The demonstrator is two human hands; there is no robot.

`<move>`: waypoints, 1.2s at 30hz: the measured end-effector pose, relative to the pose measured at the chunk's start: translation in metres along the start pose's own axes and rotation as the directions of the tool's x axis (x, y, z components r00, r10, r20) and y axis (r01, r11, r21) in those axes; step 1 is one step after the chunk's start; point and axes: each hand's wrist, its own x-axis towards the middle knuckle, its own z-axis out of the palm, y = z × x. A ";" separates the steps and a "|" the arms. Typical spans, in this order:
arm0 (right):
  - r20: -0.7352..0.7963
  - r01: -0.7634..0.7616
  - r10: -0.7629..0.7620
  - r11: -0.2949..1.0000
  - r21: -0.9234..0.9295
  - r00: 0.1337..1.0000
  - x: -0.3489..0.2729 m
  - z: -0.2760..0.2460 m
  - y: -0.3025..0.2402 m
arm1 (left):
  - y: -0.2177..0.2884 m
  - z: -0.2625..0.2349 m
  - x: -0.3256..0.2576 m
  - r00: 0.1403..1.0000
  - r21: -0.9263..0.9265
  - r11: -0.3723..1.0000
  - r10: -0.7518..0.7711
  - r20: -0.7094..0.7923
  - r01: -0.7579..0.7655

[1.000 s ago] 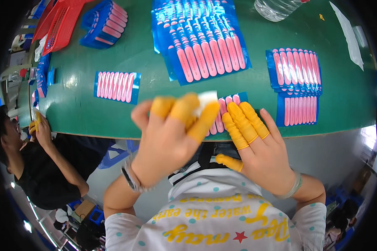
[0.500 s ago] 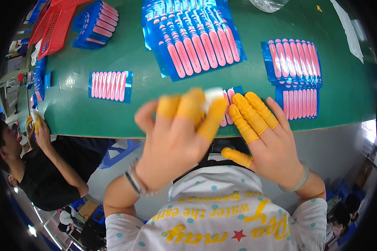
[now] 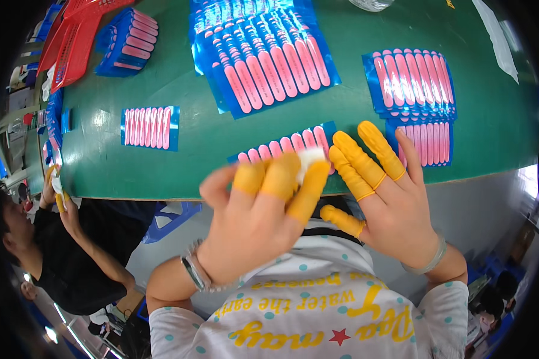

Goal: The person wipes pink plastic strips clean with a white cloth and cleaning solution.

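Note:
My left hand (image 3: 251, 203), with yellow finger cots on several fingers, pinches a folded white wipe (image 3: 311, 158). The wipe rests on a blue sheet with a row of pink round-ended strips (image 3: 286, 145), close to the table's near edge. Part of that sheet is hidden behind the left hand. At the sheet's right end lies my right hand (image 3: 383, 185), fingers stretched and spread, with yellow finger cots on the thumb and several fingers. Its fingertips touch the sheet's edge and the table, and nothing is held in it.
A large pile of similar sheets (image 3: 275, 66) lies ahead on the green table (image 3: 203, 143). More stacks (image 3: 410, 84) are on the right, a single sheet (image 3: 150, 128) on the left. Red baskets (image 3: 72, 54) stand far left. A co-worker (image 3: 72, 257) sits at left, holding something white.
My left hand has moved slightly right and down with the wipe, uncovering more of the pink strips. My right hand's fingers have spread wider. The whole view has shifted a little.

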 end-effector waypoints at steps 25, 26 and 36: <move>-0.019 -0.056 0.053 0.981 -0.183 0.998 -0.002 -0.004 -0.011 | 0.013 0.013 0.007 0.990 0.268 0.957 0.130 -0.052 -0.111; -0.017 -0.054 0.052 0.984 -0.171 0.999 -0.003 -0.004 -0.010 | 0.018 0.011 0.003 0.991 0.267 0.958 0.125 -0.054 -0.106; 0.015 -0.060 0.060 0.998 -0.018 0.998 -0.002 -0.011 -0.002 | 0.012 -0.014 -0.023 0.997 -0.369 0.926 -0.061 0.049 0.075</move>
